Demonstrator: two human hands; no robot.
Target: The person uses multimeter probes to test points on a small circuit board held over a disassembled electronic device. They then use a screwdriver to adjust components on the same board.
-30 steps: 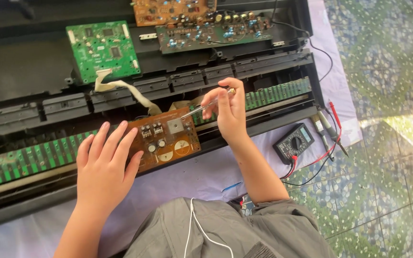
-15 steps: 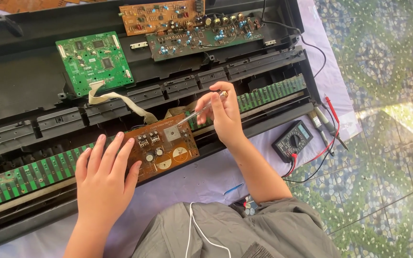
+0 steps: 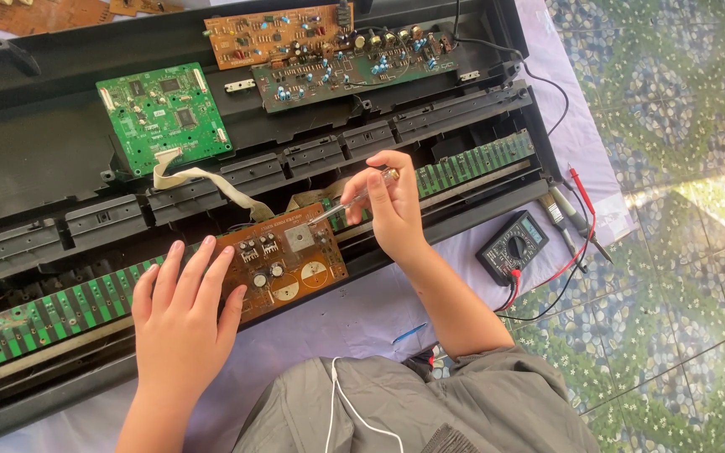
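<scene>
While sunlight falls across the blue-and-green patterned tile floor [image 3: 681, 101], a person sits over an opened black plastic keyboard casing [image 3: 35, 168] laid on a pale lilac cloth [image 3: 354, 315]. Inside the casing lie a square green circuit board [image 3: 164, 113], a brown rectangular circuit board [image 3: 270, 35] and a long dark green board studded with capacitors [image 3: 354, 71] along the far wall, with a strip of green key-contact boards [image 3: 52, 310] running along the near edge. A brown power board with copper pads [image 3: 283, 264] rests tilted on the casing's near rail. The left hand [image 3: 182, 323] lies flat, fingers spread, pressing that board's left end. The right hand [image 3: 392, 210] has its fingers clamped on a slim clear-handled screwdriver [image 3: 354, 199], its tip at the board's upper right corner. Just beside the casing, on the cloth, sits a black multimeter with red and black leads [image 3: 513, 247].
</scene>
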